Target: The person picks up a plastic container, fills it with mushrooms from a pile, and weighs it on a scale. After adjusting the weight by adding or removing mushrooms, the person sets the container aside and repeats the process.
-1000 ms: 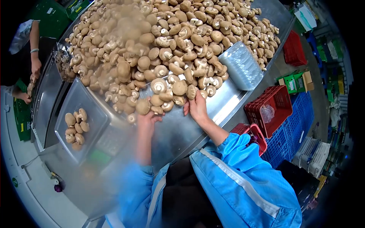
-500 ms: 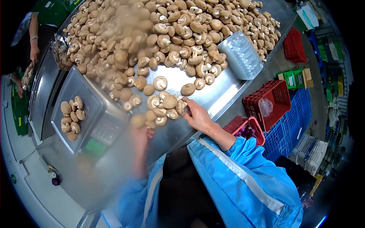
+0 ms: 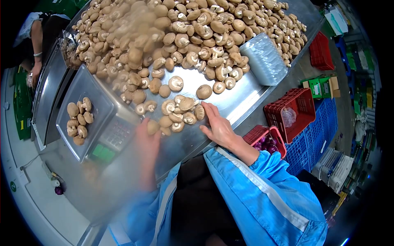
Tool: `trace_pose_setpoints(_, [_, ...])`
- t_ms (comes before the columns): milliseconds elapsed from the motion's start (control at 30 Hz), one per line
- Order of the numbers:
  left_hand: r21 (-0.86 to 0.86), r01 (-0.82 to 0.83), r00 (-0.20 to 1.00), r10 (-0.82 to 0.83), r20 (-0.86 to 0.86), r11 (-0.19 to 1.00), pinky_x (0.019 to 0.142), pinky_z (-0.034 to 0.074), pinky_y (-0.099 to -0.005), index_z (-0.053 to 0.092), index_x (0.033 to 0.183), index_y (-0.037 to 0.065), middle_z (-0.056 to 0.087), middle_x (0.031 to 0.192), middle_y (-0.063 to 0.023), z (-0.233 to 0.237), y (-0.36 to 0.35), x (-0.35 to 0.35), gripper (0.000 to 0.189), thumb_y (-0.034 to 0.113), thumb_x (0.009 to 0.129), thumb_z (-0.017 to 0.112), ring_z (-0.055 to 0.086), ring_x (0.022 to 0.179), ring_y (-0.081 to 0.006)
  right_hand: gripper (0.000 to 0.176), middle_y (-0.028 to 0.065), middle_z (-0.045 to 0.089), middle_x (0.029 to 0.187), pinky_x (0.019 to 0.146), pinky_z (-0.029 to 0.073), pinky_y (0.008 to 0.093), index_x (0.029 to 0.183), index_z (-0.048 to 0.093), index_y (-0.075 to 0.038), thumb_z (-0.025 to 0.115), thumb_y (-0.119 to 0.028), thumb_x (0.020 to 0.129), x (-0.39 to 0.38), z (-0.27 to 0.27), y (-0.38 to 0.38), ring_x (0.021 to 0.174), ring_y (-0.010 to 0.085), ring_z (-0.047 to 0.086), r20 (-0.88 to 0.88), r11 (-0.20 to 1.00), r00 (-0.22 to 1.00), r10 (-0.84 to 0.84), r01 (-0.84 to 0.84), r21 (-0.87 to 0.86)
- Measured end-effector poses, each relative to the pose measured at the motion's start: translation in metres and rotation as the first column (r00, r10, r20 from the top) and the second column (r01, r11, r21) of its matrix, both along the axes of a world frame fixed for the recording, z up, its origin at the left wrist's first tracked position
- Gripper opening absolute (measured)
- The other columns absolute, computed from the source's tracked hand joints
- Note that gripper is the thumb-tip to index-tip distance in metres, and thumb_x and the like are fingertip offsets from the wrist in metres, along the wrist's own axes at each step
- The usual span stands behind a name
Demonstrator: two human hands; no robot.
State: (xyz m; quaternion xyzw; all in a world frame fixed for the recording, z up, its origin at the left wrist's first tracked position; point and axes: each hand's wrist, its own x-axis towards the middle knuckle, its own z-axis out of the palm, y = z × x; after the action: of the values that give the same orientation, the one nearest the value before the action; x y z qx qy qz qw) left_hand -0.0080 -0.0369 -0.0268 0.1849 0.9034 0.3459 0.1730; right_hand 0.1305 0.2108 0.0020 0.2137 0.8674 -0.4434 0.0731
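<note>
A small cluster of brown mushrooms (image 3: 180,111) lies on the metal table (image 3: 246,96) between my hands. At its right edge my right hand (image 3: 219,128) has its fingers apart, thumb toward the cluster, with nothing held. My left hand (image 3: 147,141) is at the cluster's left side beside a mushroom (image 3: 153,127); haze blurs it, and its grip cannot be made out. Beyond the cluster rises a large mushroom heap (image 3: 135,57). To the left, several mushrooms (image 3: 79,121) rest in a clear tray (image 3: 92,137) on a scale (image 3: 117,135).
A stack of clear plastic trays (image 3: 263,59) stands at the table's right edge. Red crates (image 3: 293,131) and blue pallets (image 3: 316,139) are on the floor at right. Another person's arm (image 3: 37,45) shows at upper left, beside a metal machine (image 3: 49,92).
My right hand has opened wider and drawn slightly right, off the cluster. My left hand has moved slightly up and left. The view has shifted a little.
</note>
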Motion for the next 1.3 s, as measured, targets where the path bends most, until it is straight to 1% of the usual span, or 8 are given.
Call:
trace_pose_setpoints(200, [0.335,-0.337,0.942,0.31,0.131,0.88,0.096,0.047,-0.0321,0.047,0.14,0.001,0.051,0.135,-0.0136,0.007,0.016,-0.004,0.056,0.009,0.089,0.069,0.058,0.113,-0.0215,0.076,0.021,0.039,0.143,0.085,0.052,0.0488,0.148,0.029,-0.006,0.068,-0.009,0.083,0.001,-0.004,0.005,0.105,0.0457,0.059,-0.02,1.0,1.0,0.012,-0.012,0.0])
trace_pose_setpoints(300, [0.044,-0.089,0.986,0.094,-0.14,0.995,0.109,0.038,-0.0464,0.043,0.142,0.001,0.049,0.138,-0.0245,0.008,0.026,-0.008,0.064,0.022,0.087,0.069,0.048,0.128,-0.0397,0.074,0.0205,0.041,0.141,0.084,0.052,0.0486,0.148,0.031,-0.006,0.068,-0.009,0.083,-0.001,-0.005,0.007,0.104,0.0452,0.059,-0.031,1.0,0.999,0.021,-0.021,0.013])
trace_pose_setpoints(433, [0.094,-0.091,0.995,0.094,-0.032,0.991,0.113,0.032,-0.047,0.035,0.147,-0.001,0.043,0.144,-0.0256,0.006,0.036,0.01,0.069,0.022,0.089,0.066,0.041,0.134,-0.0403,0.072,0.0202,0.043,0.14,0.083,0.053,0.0485,0.146,0.033,-0.005,0.068,-0.01,0.084,0.001,-0.01,0.01,0.104,0.0445,0.06,-0.056,1.0,0.998,0.013,-0.011,0.026])
trace_pose_setpoints(633, [0.241,-0.23,0.972,0.21,0.109,0.943,0.109,0.036,-0.0388,0.045,0.142,0.0,0.046,0.144,-0.0175,-0.011,0.012,0.026,0.055,0.014,0.091,0.062,0.047,0.131,-0.0286,0.063,0.0223,0.047,0.137,0.084,0.052,0.0477,0.142,0.037,-0.002,0.063,-0.006,0.085,0.002,-0.008,0.011,0.104,0.0443,0.059,-0.049,0.994,0.997,-0.054,0.049,-0.101])
trace_pose_setpoints(833, [0.046,0.048,0.991,-0.042,-0.125,0.998,0.1,0.045,-0.0365,0.059,0.129,0.003,0.053,0.137,-0.0134,-0.008,0.006,0.023,0.042,0.006,0.088,0.063,0.051,0.126,-0.0246,0.06,0.0252,0.052,0.122,0.084,0.049,0.0494,0.141,0.038,-0.001,0.06,-0.002,0.086,-0.007,-0.02,0.004,0.101,0.0461,0.057,-0.097,1.0,0.995,-0.009,0.011,0.021])
trace_pose_setpoints(933, [0.281,-0.138,0.99,0.131,0.042,0.95,0.097,0.047,-0.0344,0.058,0.127,0.001,0.056,0.133,-0.0126,-0.01,0.009,0.027,0.04,0.002,0.088,0.062,0.055,0.121,-0.0235,0.06,0.0259,0.052,0.116,0.083,0.049,0.0502,0.141,0.038,-0.001,0.059,-0.001,0.085,-0.007,-0.019,0.007,0.099,0.0473,0.057,-0.108,1.0,0.994,-0.001,-0.001,-0.023])
trace_pose_setpoints(1133, [0.179,-0.259,0.94,0.206,0.271,0.949,0.098,0.049,-0.0388,0.05,0.134,0.0,0.061,0.127,-0.0159,-0.019,-0.006,0.021,0.042,0.007,0.094,0.057,0.061,0.111,-0.0255,0.063,0.027,0.052,0.116,0.083,0.049,0.0497,0.144,0.034,0.0,0.059,-0.001,0.086,-0.008,-0.015,0.009,0.099,0.0466,0.057,-0.029,0.997,0.999,-0.017,0.014,-0.079])
trace_pose_setpoints(1300, [0.256,-0.307,0.933,0.237,0.269,0.917,0.077,0.054,-0.0258,0.054,0.13,-0.003,0.065,0.11,-0.0103,-0.038,-0.008,0.021,0.036,0.001,0.094,0.059,0.063,0.087,-0.0121,0.065,0.0256,0.054,0.114,0.083,0.05,0.0471,0.146,0.032,-0.001,0.059,0.0,0.086,-0.009,-0.023,0.008,0.095,0.044,0.06,-0.091,0.997,0.995,-0.044,0.038,-0.066])
